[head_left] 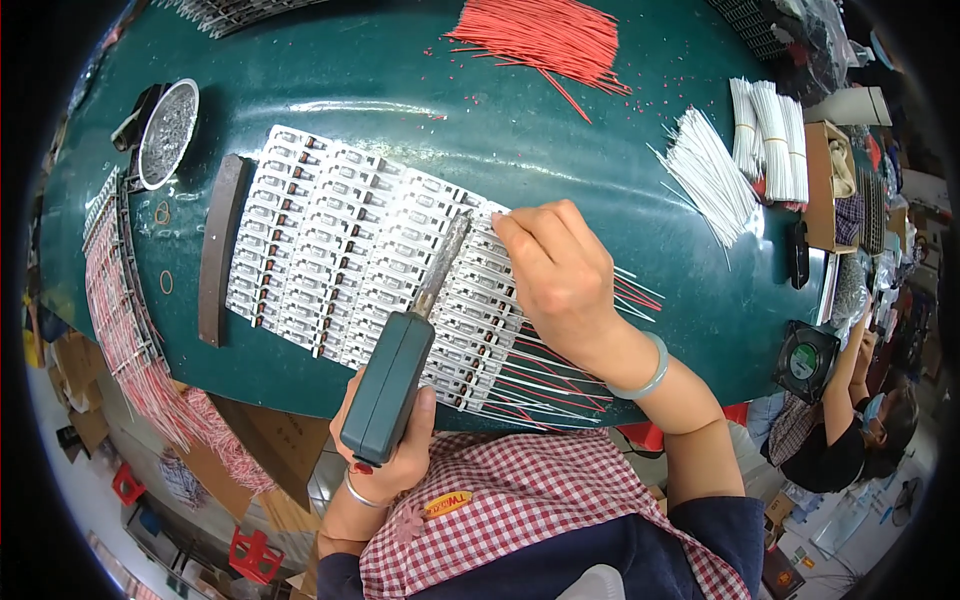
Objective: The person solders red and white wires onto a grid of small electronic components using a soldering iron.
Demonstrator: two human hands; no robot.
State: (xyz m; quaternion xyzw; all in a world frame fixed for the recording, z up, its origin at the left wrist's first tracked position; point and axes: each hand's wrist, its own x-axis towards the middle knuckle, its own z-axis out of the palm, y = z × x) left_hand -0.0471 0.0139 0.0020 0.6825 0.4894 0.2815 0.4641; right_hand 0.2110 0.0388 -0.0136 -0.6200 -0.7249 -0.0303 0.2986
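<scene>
My left hand [385, 455] is wrapped round a dark green gun-shaped hand tool [390, 385]. Its long, rough grey metal tip [445, 262] points up and away, over a white rack [345, 225] filled with rows of small metal-and-clear parts. At the rack's far right corner my right hand [560, 265] is closed, thumb and forefinger pinched close to the end of a row. What lies between those fingertips is too small to make out. Red and white wires [550, 385] stick out from the rack's right side, some passing under my right hand and forearm.
A dark bar [220, 250] lies left of the rack, near a metal bowl [170, 135] and a wired-up rack [125, 310]. Red wires [540, 40] are heaped at the back; white wires [710, 175] lie to the right. A small fan [806, 362] and another person [850, 430] are at far right.
</scene>
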